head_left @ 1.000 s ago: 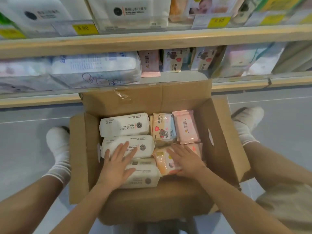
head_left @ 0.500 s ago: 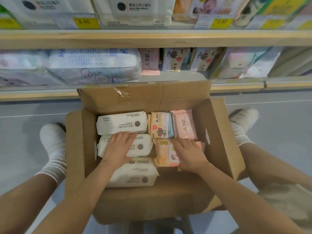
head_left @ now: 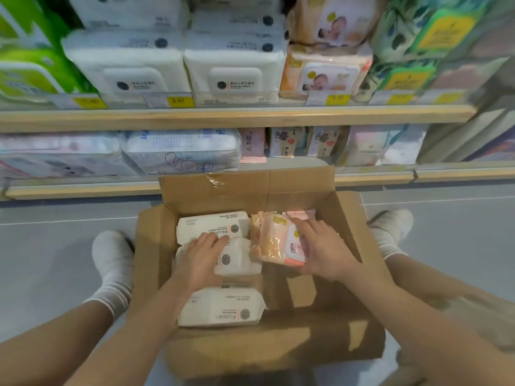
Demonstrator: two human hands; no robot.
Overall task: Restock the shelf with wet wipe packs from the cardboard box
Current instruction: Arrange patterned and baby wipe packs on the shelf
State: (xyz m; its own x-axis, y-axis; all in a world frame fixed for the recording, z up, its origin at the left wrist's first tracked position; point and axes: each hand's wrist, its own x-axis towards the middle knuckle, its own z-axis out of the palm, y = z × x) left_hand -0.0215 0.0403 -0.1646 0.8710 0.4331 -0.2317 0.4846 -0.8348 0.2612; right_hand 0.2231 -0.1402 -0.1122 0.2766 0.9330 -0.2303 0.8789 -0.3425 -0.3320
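Both hands in the open brown cardboard box (head_left: 345, 218).
My right hand (head_left: 324, 250) grips a peach plastic wipe pack (head_left: 274, 240); my left hand (head_left: 199, 260) curls around a white one (head_left: 237, 260) (either slick wrapper could slip).

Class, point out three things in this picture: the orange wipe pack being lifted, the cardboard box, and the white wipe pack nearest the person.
Orange wipe pack (head_left: 274, 242): head view, crinkled front.
Cardboard box (head_left: 245, 188): head view, far flap.
White wipe pack (head_left: 223, 306): head view, top face.

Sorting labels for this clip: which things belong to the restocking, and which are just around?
In the job:
open brown cardboard box
peach wipe pack, gripped by right hand
white wipe pack under left hand
wooden-edged shelf

Just around:
yellow price tags
grey floor
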